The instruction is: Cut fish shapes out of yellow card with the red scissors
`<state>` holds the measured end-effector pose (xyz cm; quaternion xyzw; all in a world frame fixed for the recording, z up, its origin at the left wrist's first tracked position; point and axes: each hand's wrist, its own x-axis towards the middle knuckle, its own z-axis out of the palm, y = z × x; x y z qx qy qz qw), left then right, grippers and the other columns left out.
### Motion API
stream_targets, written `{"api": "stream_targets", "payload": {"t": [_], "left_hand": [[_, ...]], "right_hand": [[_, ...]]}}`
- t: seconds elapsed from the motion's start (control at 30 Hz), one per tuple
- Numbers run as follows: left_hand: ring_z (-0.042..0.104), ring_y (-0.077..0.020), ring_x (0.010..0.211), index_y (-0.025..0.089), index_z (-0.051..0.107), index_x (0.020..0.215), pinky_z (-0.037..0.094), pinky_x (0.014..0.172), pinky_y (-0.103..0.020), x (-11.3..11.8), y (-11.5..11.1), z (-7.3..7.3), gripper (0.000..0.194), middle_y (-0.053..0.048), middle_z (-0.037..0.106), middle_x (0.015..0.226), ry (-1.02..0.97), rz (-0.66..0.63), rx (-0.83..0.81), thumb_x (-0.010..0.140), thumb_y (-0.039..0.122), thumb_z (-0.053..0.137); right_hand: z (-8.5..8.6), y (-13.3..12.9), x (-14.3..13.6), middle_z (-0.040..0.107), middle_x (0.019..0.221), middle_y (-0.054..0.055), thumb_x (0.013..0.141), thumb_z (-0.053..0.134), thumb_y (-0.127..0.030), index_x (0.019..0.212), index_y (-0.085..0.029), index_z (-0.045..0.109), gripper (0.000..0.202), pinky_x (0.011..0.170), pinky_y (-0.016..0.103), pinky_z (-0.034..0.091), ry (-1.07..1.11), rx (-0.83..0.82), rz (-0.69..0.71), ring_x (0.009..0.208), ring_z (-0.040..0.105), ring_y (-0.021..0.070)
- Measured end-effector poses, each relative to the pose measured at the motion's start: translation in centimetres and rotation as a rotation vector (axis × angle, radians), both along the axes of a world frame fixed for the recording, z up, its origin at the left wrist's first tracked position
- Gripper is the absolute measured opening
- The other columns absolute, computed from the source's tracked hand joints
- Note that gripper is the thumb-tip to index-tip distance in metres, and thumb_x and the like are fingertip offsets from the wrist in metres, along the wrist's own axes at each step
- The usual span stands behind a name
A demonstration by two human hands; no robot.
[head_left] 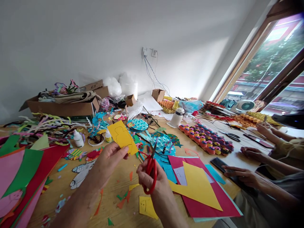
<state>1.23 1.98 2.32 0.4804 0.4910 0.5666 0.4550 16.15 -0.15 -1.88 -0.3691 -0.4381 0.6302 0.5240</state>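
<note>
My left hand (116,155) pinches the lower edge of a yellow paper piece (122,136), thumb in front, with a pencil outline drawn on it. In my right hand (152,177) is a pair of red-handled scissors (151,174), the dark blades pointing up and away, apart from the paper. Below my right hand a smaller yellow paper (147,207) with a drawn outline lies on the table. Beside that hand, a larger yellow sheet (201,185) rests over dark red paper (190,202). Orange and green scraps (121,203) lie between my arms.
Coloured sheets (26,171) are stacked at the left, near paper fish (83,172) and a glue bottle (78,138). A painted egg tray (206,137) stands at right. Another person's hand (244,172) touches a phone (223,167). A cardboard box (61,107) sits at the wall.
</note>
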Motion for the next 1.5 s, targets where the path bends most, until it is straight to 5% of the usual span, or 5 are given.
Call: {"api": "stream_targets", "payload": {"t": [0.1,0.3,1.03,1.23,1.5], "left_hand": [[0.062,-0.0182,0.071,0.017,0.065,0.07,0.048,0.068,-0.027,0.6,0.0,-0.3,0.012,-0.001,0.069,0.07,0.041,0.005,0.049,0.07,0.029,0.062],[0.065,-0.0215,0.088,0.019,0.067,0.081,0.048,0.08,-0.027,0.7,0.0,-0.9,0.012,-0.002,0.073,0.088,0.083,-0.035,0.107,0.073,0.026,0.062],[0.064,-0.0157,0.078,0.019,0.065,0.079,0.048,0.074,-0.023,0.6,0.5,-1.7,0.009,0.001,0.073,0.081,-0.056,0.055,0.156,0.073,0.026,0.063],[0.066,-0.0186,0.079,0.019,0.067,0.079,0.05,0.075,-0.026,1.2,0.3,-1.6,0.011,-0.001,0.075,0.082,-0.084,0.049,0.143,0.071,0.026,0.064],[0.067,-0.0249,0.08,0.019,0.069,0.071,0.051,0.076,-0.033,1.9,0.1,-1.0,0.013,-0.004,0.075,0.078,-0.067,0.057,0.125,0.062,0.029,0.068]], "right_hand": [[0.8,0.8,-1.2,0.062,0.082,0.001,0.061,0.076,-0.022,0.084,-0.017,0.056,0.031,0.052,0.019,0.038,0.211,0.018,-0.027,0.057,0.049,0.0086],[1.7,1.4,-2.8,0.055,0.065,-0.004,0.061,0.076,-0.02,0.083,-0.017,0.057,0.029,0.048,0.018,0.032,0.336,0.031,0.014,0.053,0.045,0.0084],[-1.3,1.5,-2.5,0.061,0.06,-0.002,0.056,0.078,-0.026,0.069,-0.016,0.053,0.03,0.042,0.017,0.034,0.099,-0.097,0.104,0.044,0.047,0.0068],[0.4,2.3,-1.7,0.063,0.07,-0.002,0.062,0.077,-0.023,0.077,-0.017,0.058,0.026,0.044,0.018,0.037,0.214,0.051,-0.094,0.048,0.05,0.007],[2.7,2.9,-1.1,0.056,0.058,-0.006,0.061,0.075,-0.022,0.076,-0.017,0.056,0.024,0.041,0.017,0.034,0.181,0.103,-0.058,0.045,0.048,0.0072]]}}
